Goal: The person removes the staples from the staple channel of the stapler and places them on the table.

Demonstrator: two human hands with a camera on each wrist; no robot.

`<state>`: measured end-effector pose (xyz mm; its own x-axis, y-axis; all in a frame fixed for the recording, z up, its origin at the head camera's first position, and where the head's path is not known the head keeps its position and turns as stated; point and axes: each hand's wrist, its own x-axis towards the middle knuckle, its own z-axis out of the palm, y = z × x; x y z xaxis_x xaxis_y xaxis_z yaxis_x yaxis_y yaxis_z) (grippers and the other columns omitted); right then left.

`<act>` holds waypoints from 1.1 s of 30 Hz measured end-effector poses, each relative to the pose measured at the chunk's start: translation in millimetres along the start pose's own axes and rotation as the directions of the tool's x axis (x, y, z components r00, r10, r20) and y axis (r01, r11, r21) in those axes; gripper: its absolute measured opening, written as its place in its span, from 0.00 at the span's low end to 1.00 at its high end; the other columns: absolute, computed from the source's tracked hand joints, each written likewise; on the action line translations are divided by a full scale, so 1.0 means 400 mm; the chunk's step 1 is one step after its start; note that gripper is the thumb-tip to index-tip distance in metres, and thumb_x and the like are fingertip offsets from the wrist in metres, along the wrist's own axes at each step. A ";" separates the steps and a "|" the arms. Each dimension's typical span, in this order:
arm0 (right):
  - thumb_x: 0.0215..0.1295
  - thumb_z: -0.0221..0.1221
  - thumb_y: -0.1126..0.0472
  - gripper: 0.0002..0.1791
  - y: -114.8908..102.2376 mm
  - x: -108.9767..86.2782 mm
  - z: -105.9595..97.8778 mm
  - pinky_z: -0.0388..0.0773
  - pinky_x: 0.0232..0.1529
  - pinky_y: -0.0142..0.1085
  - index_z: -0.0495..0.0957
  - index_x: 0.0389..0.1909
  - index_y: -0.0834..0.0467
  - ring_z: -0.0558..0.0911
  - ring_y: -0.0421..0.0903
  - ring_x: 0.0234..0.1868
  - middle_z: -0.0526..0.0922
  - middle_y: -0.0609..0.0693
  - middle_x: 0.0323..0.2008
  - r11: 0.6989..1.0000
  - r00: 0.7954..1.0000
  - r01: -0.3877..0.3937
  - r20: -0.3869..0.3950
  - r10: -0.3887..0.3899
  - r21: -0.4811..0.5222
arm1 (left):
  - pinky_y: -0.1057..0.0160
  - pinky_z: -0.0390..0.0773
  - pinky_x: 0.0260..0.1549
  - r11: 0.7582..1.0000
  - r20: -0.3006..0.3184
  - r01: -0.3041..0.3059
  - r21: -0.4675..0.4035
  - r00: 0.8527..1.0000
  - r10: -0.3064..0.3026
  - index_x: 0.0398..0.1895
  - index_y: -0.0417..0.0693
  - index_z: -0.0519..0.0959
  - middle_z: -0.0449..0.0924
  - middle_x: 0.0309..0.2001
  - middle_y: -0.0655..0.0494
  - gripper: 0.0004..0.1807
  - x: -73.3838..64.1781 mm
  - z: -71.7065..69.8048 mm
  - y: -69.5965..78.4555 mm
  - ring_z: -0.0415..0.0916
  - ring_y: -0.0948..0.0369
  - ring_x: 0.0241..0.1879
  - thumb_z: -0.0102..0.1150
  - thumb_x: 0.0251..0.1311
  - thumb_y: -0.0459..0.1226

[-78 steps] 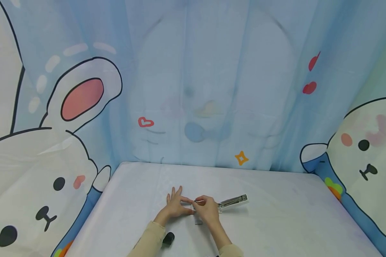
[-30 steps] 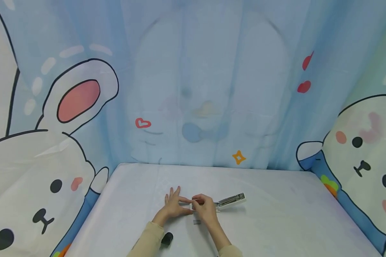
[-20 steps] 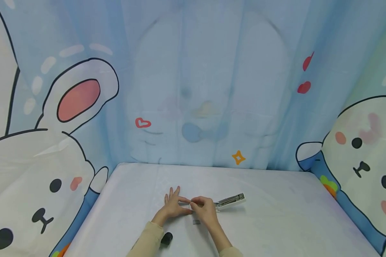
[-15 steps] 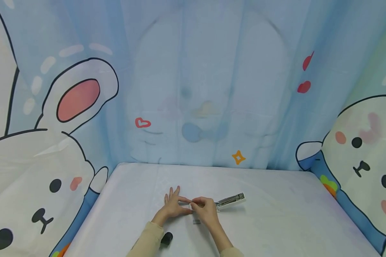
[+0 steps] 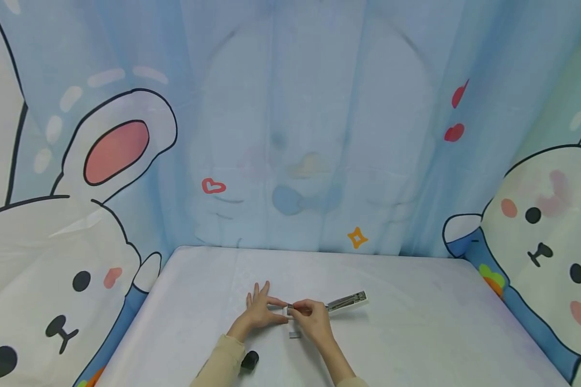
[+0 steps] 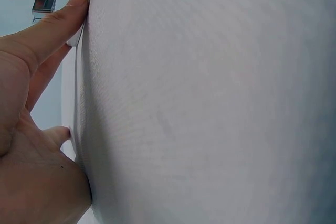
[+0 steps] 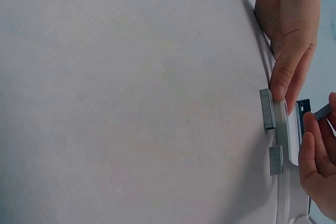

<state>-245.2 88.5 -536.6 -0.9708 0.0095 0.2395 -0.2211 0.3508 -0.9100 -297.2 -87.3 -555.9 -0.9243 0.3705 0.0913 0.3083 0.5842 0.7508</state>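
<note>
An opened white stapler (image 5: 347, 303) lies across the table, its upper part swung out to the right. My left hand (image 5: 258, 314) pinches the left end of its base between thumb and index finger, the other fingers spread. In the right wrist view the thumb (image 7: 286, 72) presses along the stapler's side. My right hand (image 5: 314, 320) is bent over the stapler's middle and pinches a grey strip of staples (image 7: 323, 112) above the dark metal channel (image 7: 303, 109). Two more staple strips, one nearer the left thumb (image 7: 267, 109) and a shorter strip (image 7: 276, 160), lie beside the base.
The white cloth-covered table (image 5: 416, 322) stretches around the hands to a blue curtain (image 5: 314, 134) with printed cartoon animals. A small black object (image 5: 249, 360) sits right beside the left sleeve (image 5: 221, 361).
My right hand has drawn back slightly from the left fingertips, uncovering more of the stapler's left end. The left hand keeps its grip, and the head view has shifted a little.
</note>
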 end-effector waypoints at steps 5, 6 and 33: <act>0.57 0.67 0.70 0.08 0.009 -0.006 -0.008 0.81 0.37 0.32 0.83 0.36 0.71 0.85 0.51 0.35 0.87 0.59 0.34 1.000 1.000 -0.008 -0.001 0.008 -0.010 | 0.28 0.28 0.64 1.000 0.001 0.002 -0.002 1.000 -0.002 0.41 0.49 0.89 0.45 0.74 0.26 0.17 -0.002 0.002 -0.002 0.28 0.28 0.72 0.78 0.45 0.42; 0.57 0.67 0.69 0.08 0.010 -0.008 -0.010 0.81 0.36 0.31 0.83 0.36 0.70 0.85 0.50 0.35 0.87 0.59 0.34 1.000 1.000 -0.014 -0.002 0.014 -0.016 | 0.28 0.28 0.64 1.000 0.001 0.002 -0.003 1.000 -0.002 0.41 0.49 0.88 0.45 0.74 0.26 0.17 -0.002 0.003 -0.002 0.28 0.28 0.72 0.78 0.45 0.42; 0.51 0.66 0.73 0.09 0.053 -0.046 -0.070 0.81 0.35 0.31 0.84 0.35 0.68 0.84 0.48 0.33 0.86 0.56 0.32 0.991 0.994 -0.052 -0.105 0.039 -0.122 | 0.29 0.28 0.65 1.000 -0.010 0.000 -0.005 1.000 0.000 0.40 0.47 0.88 0.46 0.73 0.25 0.17 -0.006 -0.001 0.007 0.29 0.28 0.72 0.77 0.44 0.39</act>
<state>-229.4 122.0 -550.7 -0.9636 0.1217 0.2380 -0.1574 0.4615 -0.8731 -294.3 -86.8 -553.6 -0.9266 0.3631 0.0980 0.3072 0.5805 0.7541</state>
